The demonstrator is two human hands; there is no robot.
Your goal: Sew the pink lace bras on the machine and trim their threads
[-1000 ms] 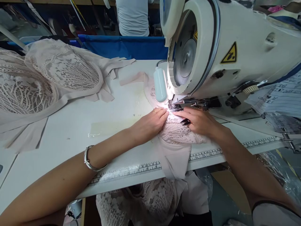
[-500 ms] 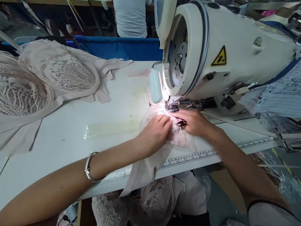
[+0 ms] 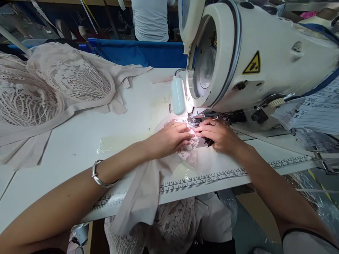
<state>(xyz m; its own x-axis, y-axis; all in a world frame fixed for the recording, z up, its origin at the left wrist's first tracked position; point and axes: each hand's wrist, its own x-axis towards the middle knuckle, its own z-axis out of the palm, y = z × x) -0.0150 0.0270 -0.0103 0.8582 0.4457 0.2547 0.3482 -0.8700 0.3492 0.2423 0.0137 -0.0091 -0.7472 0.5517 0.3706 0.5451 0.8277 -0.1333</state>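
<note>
Beige-pink lace bra fabric (image 3: 189,155) lies under the presser foot (image 3: 194,121) of a white sewing machine (image 3: 270,42), lit by a small lamp (image 3: 178,96). My left hand (image 3: 171,139) is on the lace left of the foot, its fingers bent together and the thumb tucked under, gripping the fabric. My right hand (image 3: 218,135) is just right of the foot, its fingertips touching the lace edge. Black thread snips (image 3: 209,142) stick out from under its curled fingers, blades toward the fabric. A plain fabric band (image 3: 140,192) hangs over the table's front edge.
More lace bra pieces (image 3: 82,77) are heaped at the left of the white table (image 3: 87,141). A measuring tape (image 3: 201,181) runs along the front edge. Handwritten paper (image 3: 309,109) hangs at the right. Behind a blue cloth barrier (image 3: 137,53), a person (image 3: 150,21) stands.
My left hand has shifted left and up, flattening somewhat, and the fabric has turned with it. The hanging band has swung left. My right fingers have lifted and spread a little beside the foot.
</note>
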